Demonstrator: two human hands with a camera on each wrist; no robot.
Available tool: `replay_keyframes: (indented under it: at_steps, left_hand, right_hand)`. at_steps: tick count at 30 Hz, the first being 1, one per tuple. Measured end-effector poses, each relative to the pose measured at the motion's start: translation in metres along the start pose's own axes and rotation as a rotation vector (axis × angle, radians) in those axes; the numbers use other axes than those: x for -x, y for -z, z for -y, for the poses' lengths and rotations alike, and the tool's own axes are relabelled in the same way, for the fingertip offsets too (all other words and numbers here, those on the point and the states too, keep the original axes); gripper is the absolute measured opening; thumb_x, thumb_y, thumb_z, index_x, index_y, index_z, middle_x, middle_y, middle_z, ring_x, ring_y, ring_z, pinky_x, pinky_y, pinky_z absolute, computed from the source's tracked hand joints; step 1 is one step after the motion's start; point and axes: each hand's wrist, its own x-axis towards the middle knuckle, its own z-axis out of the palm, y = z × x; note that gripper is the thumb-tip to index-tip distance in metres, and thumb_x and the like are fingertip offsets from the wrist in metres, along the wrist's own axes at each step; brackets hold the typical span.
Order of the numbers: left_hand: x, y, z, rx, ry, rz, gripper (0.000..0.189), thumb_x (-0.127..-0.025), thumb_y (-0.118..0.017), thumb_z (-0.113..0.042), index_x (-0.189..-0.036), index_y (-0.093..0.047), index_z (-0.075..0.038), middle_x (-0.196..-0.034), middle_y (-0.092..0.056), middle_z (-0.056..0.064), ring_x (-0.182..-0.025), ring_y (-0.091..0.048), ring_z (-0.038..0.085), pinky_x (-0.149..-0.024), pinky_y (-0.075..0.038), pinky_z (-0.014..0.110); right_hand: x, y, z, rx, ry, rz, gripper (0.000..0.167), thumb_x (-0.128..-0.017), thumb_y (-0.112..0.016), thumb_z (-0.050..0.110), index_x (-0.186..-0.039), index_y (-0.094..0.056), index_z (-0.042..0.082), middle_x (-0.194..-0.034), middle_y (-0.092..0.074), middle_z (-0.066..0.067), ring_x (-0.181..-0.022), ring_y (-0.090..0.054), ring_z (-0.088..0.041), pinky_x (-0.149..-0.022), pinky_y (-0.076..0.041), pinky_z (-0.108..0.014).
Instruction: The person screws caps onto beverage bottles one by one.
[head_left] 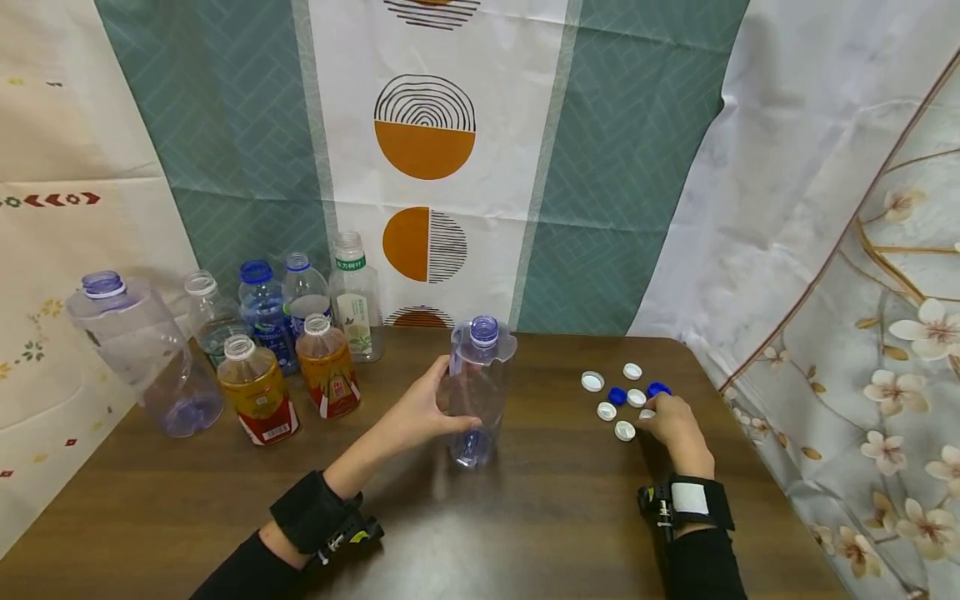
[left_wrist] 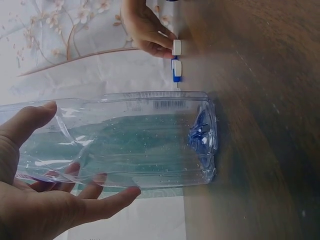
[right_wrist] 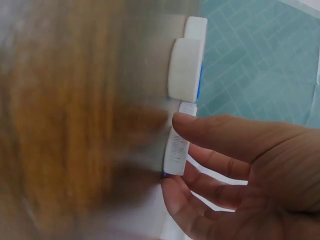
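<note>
My left hand [head_left: 431, 408] holds a clear, purple-tinted plastic bottle [head_left: 480, 392] round its side. The bottle stands upright on the table with its neck uncapped; in the left wrist view the thumb is on one side of the bottle [left_wrist: 140, 140] and the fingers on the other. Over at the right, my right hand [head_left: 675, 425] is down among loose bottle caps. Its thumb and fingertips grip the edges of a white bottle cap [right_wrist: 176, 150] with small print on its side. A blue cap [head_left: 659, 389] lies right by the fingertips.
Several other white caps [head_left: 592, 382] and another blue cap [head_left: 617, 396] lie nearby. Uncapped bottles stand at the back left, among them a large clear one [head_left: 150, 358], a blue-labelled one [head_left: 267, 321] and two red-and-yellow-labelled ones [head_left: 258, 396]. Patterned cloth [head_left: 615, 167] hangs behind the table [head_left: 555, 517].
</note>
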Motion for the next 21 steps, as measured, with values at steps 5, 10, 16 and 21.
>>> replay_keyframes:
  at_steps: [5, 10, 16, 21]
  left_hand:
    - [-0.007, -0.003, -0.001, 0.022, -0.013, -0.006, 0.083, -0.079, -0.088, -0.01, -0.145, -0.038, -0.006, -0.142, -0.051, 0.016, -0.135, -0.05, 0.039, -0.102, -0.05, 0.056]
    - [-0.012, -0.003, -0.001, 0.021, 0.001, -0.012, 0.085, -0.079, -0.089, -0.011, -0.146, -0.037, -0.007, -0.144, -0.05, 0.018, -0.135, -0.049, 0.041, -0.1, -0.05, 0.058]
    - [-0.008, -0.007, 0.003, 0.069, 0.005, 0.024, 0.086, -0.08, -0.088, -0.013, -0.148, -0.034, -0.006, -0.145, -0.048, 0.02, -0.135, -0.049, 0.045, -0.099, -0.05, 0.057]
    - [0.002, -0.005, 0.006, 0.075, 0.032, 0.007, 0.086, -0.079, -0.089, -0.011, -0.146, -0.035, -0.006, -0.144, -0.048, 0.022, -0.133, -0.048, 0.05, -0.099, -0.049, 0.061]
  right_hand:
    - [-0.003, 0.007, -0.004, -0.001, 0.004, -0.025, 0.021, -0.083, -0.072, 0.006, -0.096, -0.068, -0.01, -0.094, -0.066, -0.028, -0.089, -0.062, -0.042, -0.083, -0.052, -0.055]
    - [-0.001, 0.021, 0.003, -0.024, 0.032, -0.107, 0.025, -0.082, -0.069, 0.005, -0.1, -0.065, -0.011, -0.098, -0.062, -0.031, -0.096, -0.059, -0.048, -0.086, -0.05, -0.058]
    - [0.015, 0.029, 0.022, -0.078, 0.063, -0.235, 0.027, -0.086, -0.071, 0.005, -0.108, -0.063, -0.01, -0.11, -0.056, -0.036, -0.101, -0.058, -0.05, -0.086, -0.048, -0.061]
    - [0.027, 0.026, 0.049, -0.13, 0.158, -0.369, 0.029, -0.086, -0.074, 0.004, -0.111, -0.065, -0.006, -0.107, -0.059, -0.029, -0.09, -0.065, -0.041, -0.079, -0.055, -0.053]
